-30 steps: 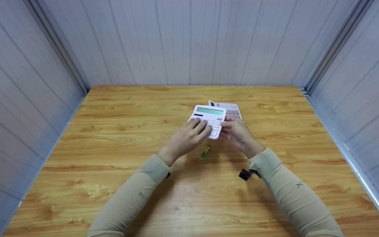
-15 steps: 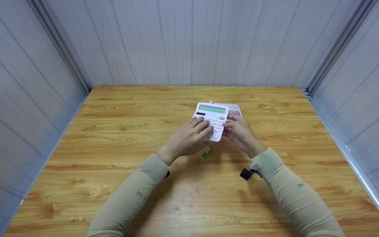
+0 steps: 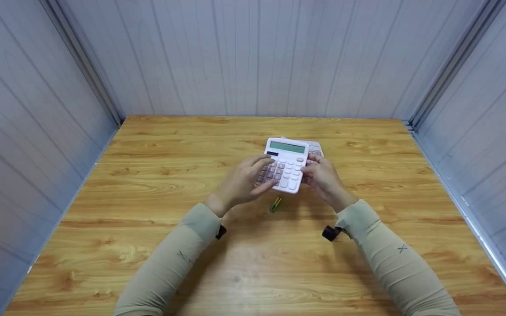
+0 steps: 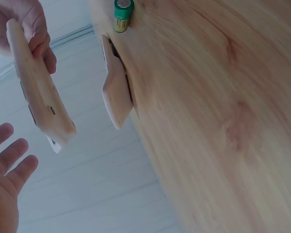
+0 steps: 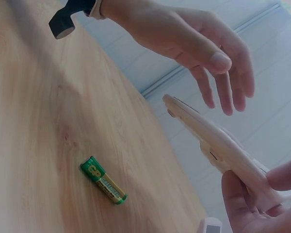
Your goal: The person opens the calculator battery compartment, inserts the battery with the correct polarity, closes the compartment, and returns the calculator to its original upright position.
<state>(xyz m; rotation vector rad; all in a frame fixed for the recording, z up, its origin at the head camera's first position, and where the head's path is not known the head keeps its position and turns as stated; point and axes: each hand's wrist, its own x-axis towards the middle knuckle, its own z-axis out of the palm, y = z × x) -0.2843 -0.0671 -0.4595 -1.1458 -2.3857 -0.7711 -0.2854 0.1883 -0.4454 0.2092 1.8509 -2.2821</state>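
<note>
A white calculator with a green display is held up off the table, tilted, by my right hand. The right thumb lies on its keypad side and the fingers go underneath, as the right wrist view shows. My left hand hovers over the calculator's left keys, its fingers loosely bent and apart from it in the right wrist view. Behind the held one, a second calculator lies on the table, partly hidden. A green and gold battery lies on the table below the hands.
The wood-grain table is bounded by pale panel walls at the back and both sides. Small black cameras hang at the wrists, close above the tabletop.
My left hand has lifted off the keys and shifted slightly left, uncovering more keys. The calculator has moved a little right and toward me in the right hand's grip.
</note>
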